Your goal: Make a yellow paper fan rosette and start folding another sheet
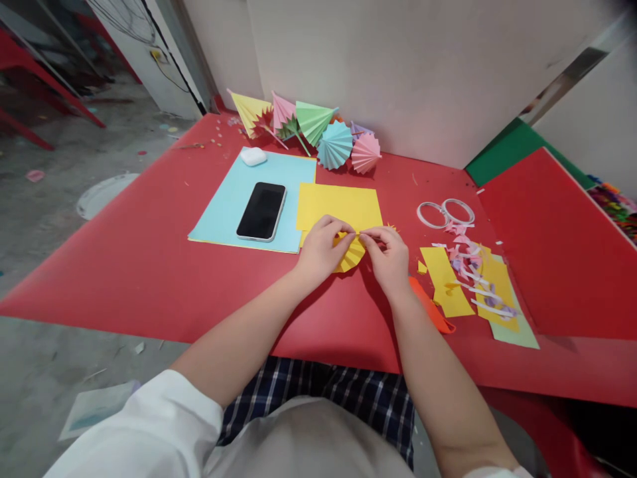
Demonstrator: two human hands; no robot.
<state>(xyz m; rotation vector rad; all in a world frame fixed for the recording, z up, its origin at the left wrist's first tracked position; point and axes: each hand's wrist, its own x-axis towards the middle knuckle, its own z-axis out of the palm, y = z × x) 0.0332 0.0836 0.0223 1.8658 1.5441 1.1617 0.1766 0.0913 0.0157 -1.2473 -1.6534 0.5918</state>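
On my left hand [321, 251] and my right hand [392, 260], the fingers [340, 225] are nearly together, thumb against forefinger, pinching the far edge of a pleated yellow paper [351, 257]. It sits between my hands at the red tabletop [149, 265], just nearer me than the yellow sheet [343, 201]. Its pleats fan toward me, ending in a rounded edge; my hands cover parts, so I cannot tell its long axis.

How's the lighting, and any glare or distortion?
Head view: soft shadows on the smooth red tabletop below the left hand and right hand; same view: no strong glare on the black rectangular phone screen; same view: apparent wide-angle stretching toward edges.
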